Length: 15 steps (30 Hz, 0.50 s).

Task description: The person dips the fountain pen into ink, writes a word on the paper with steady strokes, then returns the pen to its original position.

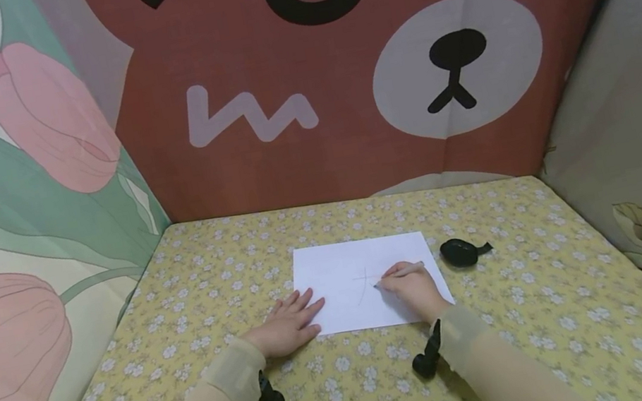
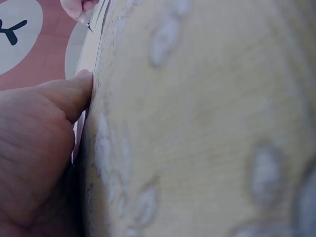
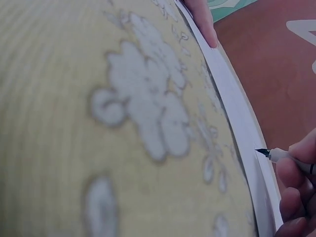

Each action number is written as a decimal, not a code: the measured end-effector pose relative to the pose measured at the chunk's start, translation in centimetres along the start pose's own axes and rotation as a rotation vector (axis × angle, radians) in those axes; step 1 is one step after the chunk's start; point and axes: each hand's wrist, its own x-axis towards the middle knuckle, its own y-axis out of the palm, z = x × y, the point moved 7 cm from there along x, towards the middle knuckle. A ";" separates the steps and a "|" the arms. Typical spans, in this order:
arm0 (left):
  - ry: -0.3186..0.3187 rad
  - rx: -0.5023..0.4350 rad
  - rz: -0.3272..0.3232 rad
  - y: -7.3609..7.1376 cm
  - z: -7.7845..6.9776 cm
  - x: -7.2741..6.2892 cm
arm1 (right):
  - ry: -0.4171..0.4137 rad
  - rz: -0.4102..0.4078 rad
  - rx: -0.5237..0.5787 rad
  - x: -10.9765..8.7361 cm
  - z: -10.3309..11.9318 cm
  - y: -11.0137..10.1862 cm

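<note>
Right hand [image 1: 416, 287] pinching pen [image 1: 400, 273], tip touching paper [image 1: 334, 277] near its middle by faint cross strokes; pen's long axis running left-right, tip pointing left. Left hand [image 1: 287, 322] lying flat, fingers straight, pinning paper's near-left corner to counter [image 1: 193, 280]. Right grip nearer the strokes.

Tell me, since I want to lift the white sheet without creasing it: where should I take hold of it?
Probably the far right corner of the white sheet, coming from the right with your fingers. It lies flat; the left hand presses its near left edge, the right hand rests on it holding the pen.
</note>
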 end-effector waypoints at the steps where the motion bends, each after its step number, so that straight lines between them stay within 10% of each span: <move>1: 0.000 -0.002 0.001 0.0 0.0 0.0 | 0.001 -0.002 -0.002 0.0 0.0 0.0; 15: 0.010 0.007 -0.003 -0.1 0.0 0.0 | 0.013 -0.016 0.002 -0.5 -0.5 -0.6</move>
